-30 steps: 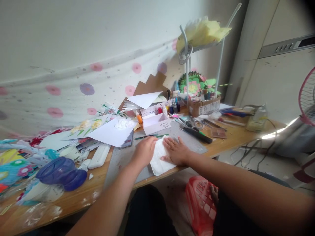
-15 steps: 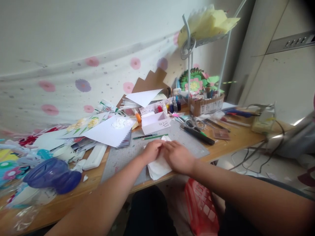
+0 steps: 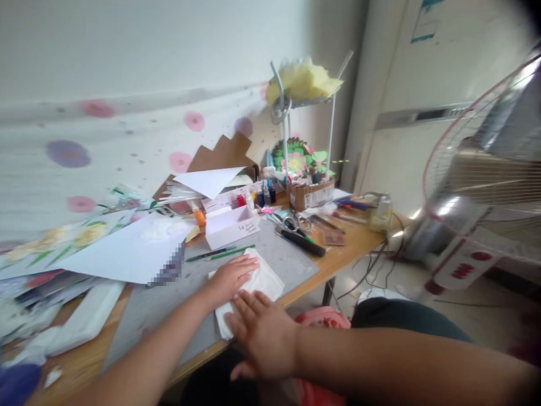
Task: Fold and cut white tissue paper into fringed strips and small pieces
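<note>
Both hands are flat on a white folded paper [image 3: 253,285] lying on the grey cutting mat [image 3: 291,259] at the near edge of the surface [image 3: 355,239]. Left hand [image 3: 230,276] lies palm down on the paper's left half, fingers spread and gripping nothing. Right hand [image 3: 262,332] lies open across the near corner, fingers together, pressing.

Progress, my read: paper looks already folded at least once, with layered edges showing, and the crease is being pressed flat. No cuts, glue or colour on it yet, so most of the work is left.

Materials: the paper is thin, matte and slightly rumpled, roughly rectangular. The mat is smooth and stiff. Two pencils [image 3: 220,254] lie just beyond the paper, thin and green. Behind them sits a small white open box [image 3: 230,225], made of card. Scissors [image 3: 293,223] and a black marker [image 3: 302,241] lie further right. The surface is bare wood.
</note>
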A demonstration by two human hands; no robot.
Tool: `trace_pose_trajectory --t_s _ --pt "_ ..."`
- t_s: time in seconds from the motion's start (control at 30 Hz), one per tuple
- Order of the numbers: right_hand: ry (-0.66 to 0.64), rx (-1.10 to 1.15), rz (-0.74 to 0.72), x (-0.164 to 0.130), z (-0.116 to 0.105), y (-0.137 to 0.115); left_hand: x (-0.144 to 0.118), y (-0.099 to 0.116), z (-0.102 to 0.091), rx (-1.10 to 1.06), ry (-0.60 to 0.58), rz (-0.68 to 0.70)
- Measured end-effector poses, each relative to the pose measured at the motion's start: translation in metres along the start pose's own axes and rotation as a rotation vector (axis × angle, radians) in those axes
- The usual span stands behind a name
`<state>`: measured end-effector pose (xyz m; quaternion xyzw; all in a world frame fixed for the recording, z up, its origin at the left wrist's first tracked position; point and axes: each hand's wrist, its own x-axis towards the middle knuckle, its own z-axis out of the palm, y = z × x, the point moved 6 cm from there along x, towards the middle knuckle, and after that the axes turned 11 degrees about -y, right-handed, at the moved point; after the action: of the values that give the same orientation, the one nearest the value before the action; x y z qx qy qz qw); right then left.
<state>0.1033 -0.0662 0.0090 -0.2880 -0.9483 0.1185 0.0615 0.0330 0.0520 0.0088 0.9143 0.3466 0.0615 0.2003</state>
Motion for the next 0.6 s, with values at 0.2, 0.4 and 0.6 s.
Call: trace_pose_trajectory --t_s 0.2,0.4,0.6 --pt "-0.032 -0.015 -0.079 -0.011 0.013 -0.016 0.000 0.007 0.004 0.081 -0.077 0.012" --pt "0.020 0.112 -0.077 -0.019 -0.020 -0.002 -0.008 0.007 -0.003 0.142 0.060 -0.151" --pt "0.153 0.258 0.566 -0.014 -0.057 0.097 -0.033 -0.016 -0.024 0.173 0.272 -0.504"
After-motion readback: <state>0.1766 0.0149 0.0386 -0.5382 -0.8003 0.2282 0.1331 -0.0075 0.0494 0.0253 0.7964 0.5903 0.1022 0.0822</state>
